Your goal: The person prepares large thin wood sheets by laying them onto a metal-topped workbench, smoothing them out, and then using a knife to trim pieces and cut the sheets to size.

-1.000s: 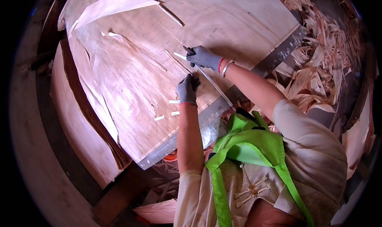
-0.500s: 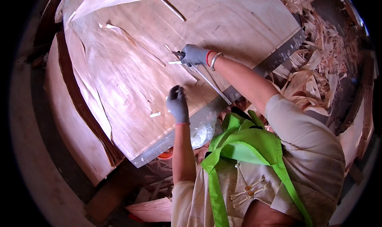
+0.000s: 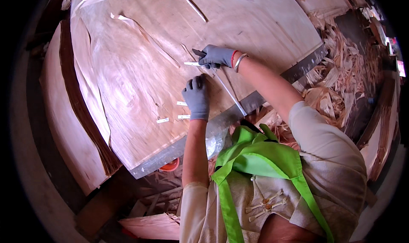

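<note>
A large pale wood veneer sheet (image 3: 140, 72) covers the table. My left hand (image 3: 197, 98), in a grey glove with dark fingertips, lies on it with fingers stretched forward. My right hand (image 3: 218, 56), gloved alike, is closed around a dark, flat-ended tool (image 3: 198, 52), probably a knife; most of it is hidden. A short white strip (image 3: 193, 64) juts out beside its fingertips. Below that hand, a thin straight pale rod (image 3: 230, 91) slants to the table's near edge. Small white strips (image 3: 162, 120) lie on the veneer near my left wrist. A narrow veneer sliver (image 3: 186, 51) lies just beyond.
Loose veneer strips (image 3: 149, 38) lie farther left and at the back. A veneer stack (image 3: 70, 115) with a dark edge stands at left. Heaped scraps (image 3: 336, 68) lie at right. Below the metal table edge (image 3: 157, 162) are a clear plastic bag (image 3: 215, 145) and an orange container (image 3: 169, 165).
My left hand has moved forward and right, from closed fingers to stretched ones, near my right hand. More white strips show beside its wrist. My right hand has shifted slightly right.
</note>
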Motion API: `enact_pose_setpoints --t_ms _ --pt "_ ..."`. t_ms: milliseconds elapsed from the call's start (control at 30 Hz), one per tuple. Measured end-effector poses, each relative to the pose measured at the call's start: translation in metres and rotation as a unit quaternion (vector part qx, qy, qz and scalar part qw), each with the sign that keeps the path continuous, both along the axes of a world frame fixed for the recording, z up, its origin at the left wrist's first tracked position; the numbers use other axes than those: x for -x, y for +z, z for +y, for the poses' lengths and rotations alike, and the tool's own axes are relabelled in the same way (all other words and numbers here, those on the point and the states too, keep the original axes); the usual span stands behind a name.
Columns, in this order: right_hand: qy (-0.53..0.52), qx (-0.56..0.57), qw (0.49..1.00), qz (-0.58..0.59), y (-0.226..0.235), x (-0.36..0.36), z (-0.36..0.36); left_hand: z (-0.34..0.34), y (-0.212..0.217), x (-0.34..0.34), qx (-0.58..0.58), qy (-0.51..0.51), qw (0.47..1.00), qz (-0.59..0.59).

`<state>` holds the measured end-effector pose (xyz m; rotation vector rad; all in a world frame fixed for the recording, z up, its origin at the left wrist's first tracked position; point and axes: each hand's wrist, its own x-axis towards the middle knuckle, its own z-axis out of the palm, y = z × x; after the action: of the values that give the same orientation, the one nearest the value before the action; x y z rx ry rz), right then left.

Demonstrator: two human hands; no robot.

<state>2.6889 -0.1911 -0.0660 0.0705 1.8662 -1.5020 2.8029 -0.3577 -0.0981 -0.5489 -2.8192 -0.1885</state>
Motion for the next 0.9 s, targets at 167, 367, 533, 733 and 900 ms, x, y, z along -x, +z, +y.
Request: enact_pose_setpoints --t_ms 167,367,533,733,900 --pt "0.044 -0.056 0.997 -0.002 0.004 0.003 0.011 0.004 0.005 -0.001 -0.003 0.011 0.999 -0.03" --pt "0.036 -0.11 0.993 0.008 0.001 0.006 0.007 0.003 0.007 0.016 -0.051 -0.031 0.998 0.033" --pt "0.027 -0.152 0.988 0.017 0.001 0.004 0.001 -0.006 0.003 0.023 -0.087 -0.01 0.995 -0.052" --pt "0.017 -0.167 0.985 0.046 -0.006 0.002 0.002 0.01 0.015 0.028 -0.025 0.004 0.999 -0.034" --pt "0.0 -0.117 0.993 0.035 -0.001 -0.021 0.029 0.013 0.017 0.031 0.039 0.028 0.995 -0.087"
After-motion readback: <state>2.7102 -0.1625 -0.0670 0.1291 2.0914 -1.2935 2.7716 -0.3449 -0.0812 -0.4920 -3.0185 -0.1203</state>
